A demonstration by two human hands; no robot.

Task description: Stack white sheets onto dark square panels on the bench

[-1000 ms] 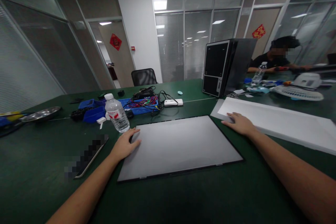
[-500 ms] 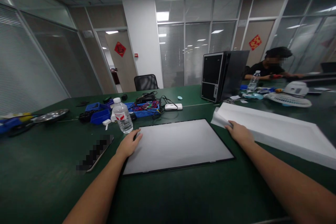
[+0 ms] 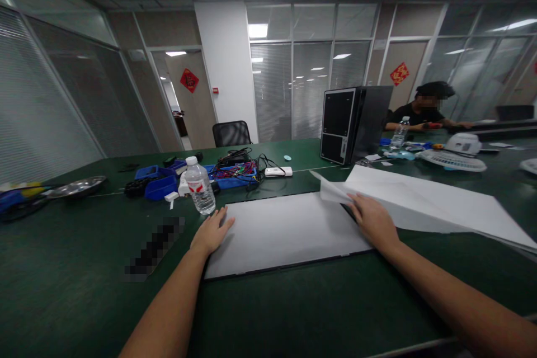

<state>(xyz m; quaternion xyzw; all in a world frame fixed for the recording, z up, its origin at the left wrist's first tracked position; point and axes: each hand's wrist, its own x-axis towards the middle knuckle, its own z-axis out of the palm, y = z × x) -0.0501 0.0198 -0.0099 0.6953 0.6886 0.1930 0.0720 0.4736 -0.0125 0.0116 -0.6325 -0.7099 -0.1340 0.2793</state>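
Note:
A flat grey display panel with a thin black rim lies on the green table in front of me. My left hand rests flat on its left edge, fingers stretched out. My right hand grips the near corner of a large white foam sheet. That corner is lifted off the table and hangs over the panel's right edge. A water bottle stands just beyond my left hand.
Blue parts bins with tangled cables sit behind the bottle, and a metal dish lies far left. A black computer tower stands at the back. Beyond it a person sits at the table among small items.
My right hand has taken hold of the foam sheet's corner, lifted it and drawn it left over the panel's right edge. My left hand stays on the panel's left side.

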